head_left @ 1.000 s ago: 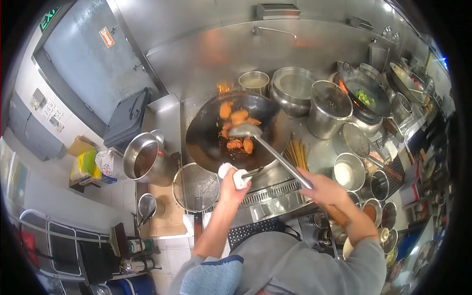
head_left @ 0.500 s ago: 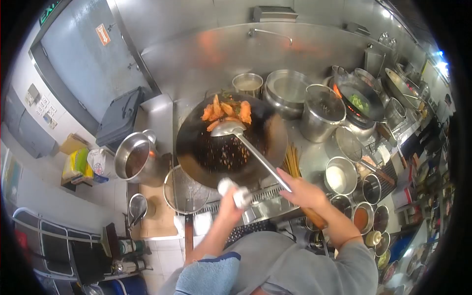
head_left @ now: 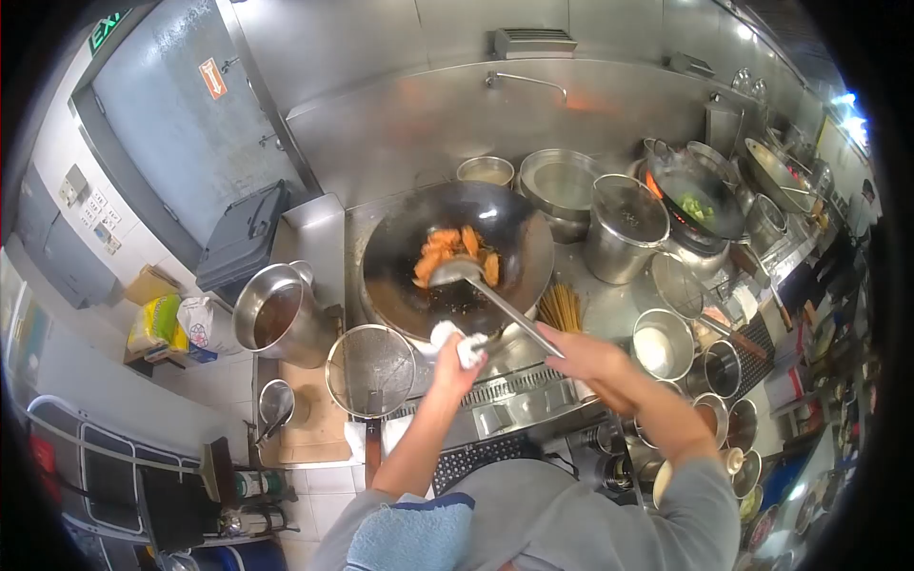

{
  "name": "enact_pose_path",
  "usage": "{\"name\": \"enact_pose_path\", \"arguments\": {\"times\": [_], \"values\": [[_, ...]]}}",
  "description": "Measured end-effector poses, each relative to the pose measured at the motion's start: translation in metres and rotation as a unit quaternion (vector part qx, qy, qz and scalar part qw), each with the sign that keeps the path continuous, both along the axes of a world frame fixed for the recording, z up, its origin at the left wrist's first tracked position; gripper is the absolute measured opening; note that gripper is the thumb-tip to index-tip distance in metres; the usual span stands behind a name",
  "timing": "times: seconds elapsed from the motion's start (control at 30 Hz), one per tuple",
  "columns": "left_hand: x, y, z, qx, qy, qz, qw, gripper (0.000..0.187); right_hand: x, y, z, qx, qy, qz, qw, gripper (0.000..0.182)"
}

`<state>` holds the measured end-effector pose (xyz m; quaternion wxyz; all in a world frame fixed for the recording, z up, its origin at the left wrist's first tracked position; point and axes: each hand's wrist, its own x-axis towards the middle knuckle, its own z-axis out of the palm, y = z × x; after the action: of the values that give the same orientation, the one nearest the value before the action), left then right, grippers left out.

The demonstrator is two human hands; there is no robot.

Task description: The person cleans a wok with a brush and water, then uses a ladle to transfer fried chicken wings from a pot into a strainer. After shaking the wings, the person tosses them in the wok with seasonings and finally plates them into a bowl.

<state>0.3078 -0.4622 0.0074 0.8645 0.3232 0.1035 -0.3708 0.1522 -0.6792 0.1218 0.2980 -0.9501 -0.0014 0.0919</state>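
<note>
My left hand is closed round a white cloth at the near rim of a large dark wok, gripping the wok's handle through it. Orange-brown fried pieces lie heaped in the middle of the wok. My right hand is wrapped round the long handle of a metal ladle. The ladle's bowl rests among the pieces and hides some of them. Left of my left forearm, a round wire strainer lies with its wooden handle pointing towards me.
A steel pot of dark liquid stands left of the wok. To the right are a tall lidless pot, bamboo sticks and a pot of white contents. Behind them, flame shows beside a second wok with greens.
The wok has tipped back and its far rim now shows higher around the food. The fried pieces have dropped from the far side to the middle, and the ladle has moved lower with them.
</note>
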Motion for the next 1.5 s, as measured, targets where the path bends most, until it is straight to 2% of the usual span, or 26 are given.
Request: {"name": "enact_pose_path", "arguments": {"times": [0.07, 0.1, 0.17, 0.23, 0.27, 0.3, 0.33, 0.37, 0.43, 0.47, 0.57, 0.63, 0.7, 0.8, 0.87, 0.9, 0.93, 1.03, 1.1, 1.17, 1.2, 1.3, 1.37, 1.4, 1.43, 1.5], "values": [[-0.053, 0.004, 0.007, 0.073, 0.022, 0.017, 0.997, 0.013, 0.004, 0.024, 0.019, -0.009, 0.001, -0.054, 0.998, 0.071], [-0.073, 0.015, 0.007, 0.082, -0.005, -0.028, 0.996, 0.016, 0.005, 0.034, 0.022, -0.012, 0.001, -0.079, 0.997, 0.071], [-0.088, 0.023, 0.01, 0.044, -0.023, -0.039, 0.998, 0.016, -0.008, 0.027, 0.02, 0.0, -0.025, -0.076, 0.997, 0.072], [-0.058, 0.022, 0.042, 0.053, 0.076, 0.018, 0.996, 0.015, -0.038, 0.034, 0.047, 0.019, 0.014, -0.086, 0.996, 0.072], [-0.048, 0.032, 0.049, 0.148, -0.141, -0.033, 0.978, 0.015, -0.051, 0.035, 0.063, 0.06, 0.061, -0.084, 0.993, 0.072], [-0.039, 0.041, 0.055, 0.255, -0.337, -0.036, 0.906, 0.014, -0.06, 0.032, 0.082, 0.099, 0.107, -0.081, 0.986, 0.072], [-0.026, 0.038, 0.056, 0.17, -0.147, -0.014, 0.974, 0.014, -0.064, 0.027, 0.094, 0.132, 0.147, -0.08, 0.977, 0.073], [-0.01, 0.03, 0.062, 0.069, 0.037, 0.007, 0.997, 0.013, -0.065, 0.018, 0.098, 0.124, 0.162, -0.061, 0.977, 0.073], [-0.012, 0.037, 0.063, 0.057, 0.015, -0.055, 0.997, 0.013, -0.068, 0.009, 0.1, 0.116, 0.19, -0.028, 0.975, 0.074], [-0.011, 0.031, 0.075, 0.077, 0.036, -0.039, 0.996, 0.012, -0.057, 0.011, 0.099, 0.112, 0.199, -0.027, 0.973, 0.074], [0.003, 0.016, 0.036, 0.037, 0.027, 0.005, 0.999, 0.013, -0.012, 0.007, 0.018, 0.033, -0.045, 0.014, 0.998, 0.073], [-0.031, 0.013, 0.0, 0.038, -0.005, 0.004, 0.999, 0.014, 0.006, 0.025, 0.008, -0.009, -0.018, -0.057, 0.998, 0.073], [-0.073, 0.023, 0.002, 0.121, 0.0, -0.017, 0.993, 0.016, 0.006, 0.035, 0.009, -0.018, -0.011, -0.094, 0.995, 0.073], [-0.061, 0.039, 0.002, 0.027, 0.008, -0.038, 0.999, 0.022, -0.03, 0.037, 0.027, 0.009, -0.042, -0.102, 0.994, 0.073], [-0.025, 0.036, 0.03, 0.007, 0.059, -0.037, 0.998, 0.019, -0.053, 0.043, 0.056, 0.068, 0.058, -0.127, 0.988, 0.072], [0.007, 0.036, -0.001, -0.054, 0.084, -0.111, 0.989, 0.02, -0.06, 0.044, 0.076, 0.093, 0.105, -0.134, 0.981, 0.072], [0.018, 0.029, 0.009, -0.02, 0.086, -0.085, 0.993, 0.02, -0.067, 0.044, 0.09, 0.098, 0.138, -0.118, 0.978, 0.071], [0.001, 0.027, 0.049, 0.057, 0.074, -0.024, 0.995, 0.014, -0.082, 0.033, 0.103, 0.084, 0.165, -0.064, 0.981, 0.071], [-0.016, 0.036, 0.064, 0.016, 0.027, -0.083, 0.996, 0.013, -0.077, 0.027, 0.109, 0.052, 0.162, -0.056, 0.984, 0.07], [-0.014, 0.027, 0.08, 0.063, 0.053, -0.041, 0.996, 0.013, -0.059, 0.032, 0.097, 0.035, 0.175, -0.056, 0.982, 0.07], [-0.007, 0.026, 0.062, 0.044, 0.044, -0.034, 0.997, 0.013, -0.045, 0.033, 0.076, 0.079, 0.12, -0.066, 0.988, 0.07], [0.002, 0.017, -0.041, -0.07, 0.051, -0.069, 0.994, 0.016, -0.006, 0.03, -0.005, -0.039, -0.063, -0.064, 0.995, 0.072], [-0.054, 0.035, -0.023, 0.039, 0.036, -0.053, 0.997, 0.023, -0.024, 0.054, 0.012, 0.029, -0.041, -0.128, 0.991, 0.07], [-0.07, 0.047, -0.011, 0.041, 0.006, -0.068, 0.997, 0.024, -0.036, 0.07, 0.022, 0.066, -0.031, -0.159, 0.985, 0.069], [-0.077, 0.053, -0.003, 0.042, -0.021, -0.081, 0.996, 0.025, -0.051, 0.084, 0.03, 0.164, -0.026, -0.192, 0.967, 0.068], [-0.053, 0.058, 0.03, 0.002, 0.051, -0.038, 0.998, 0.022, -0.086, 0.112, 0.043, 0.352, 0.004, -0.252, 0.901, 0.066]]}}
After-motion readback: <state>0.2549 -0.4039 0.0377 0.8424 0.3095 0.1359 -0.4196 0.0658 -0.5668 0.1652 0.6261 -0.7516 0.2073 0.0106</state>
